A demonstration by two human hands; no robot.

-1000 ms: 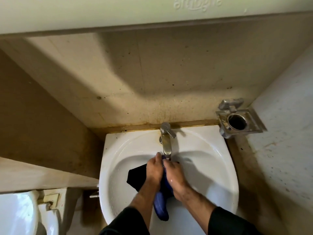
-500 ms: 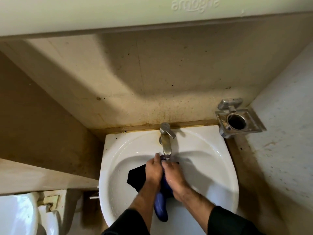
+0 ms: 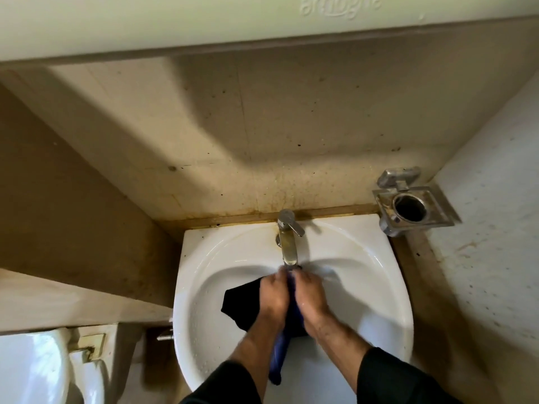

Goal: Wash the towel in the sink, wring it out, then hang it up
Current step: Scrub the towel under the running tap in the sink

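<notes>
Hands pressed together over a dark blue cloth towel [image 3: 242, 304] inside a white ceramic sink [image 3: 388, 290], just below a metal tap [image 3: 287, 243]. The left hand [image 3: 274, 295] and right hand [image 3: 310, 295] both curl around the towel, gripping it between them; one end hangs toward the person. Compared with a second ago, the hands sit slightly closer to the spout.

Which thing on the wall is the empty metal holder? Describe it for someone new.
Start at the white sink and follow its back edge to the right corner. There the metal holder sticks out from the wall: a square chrome frame around a dark round hole, unlike the slim upright tap mid-basin.
</notes>
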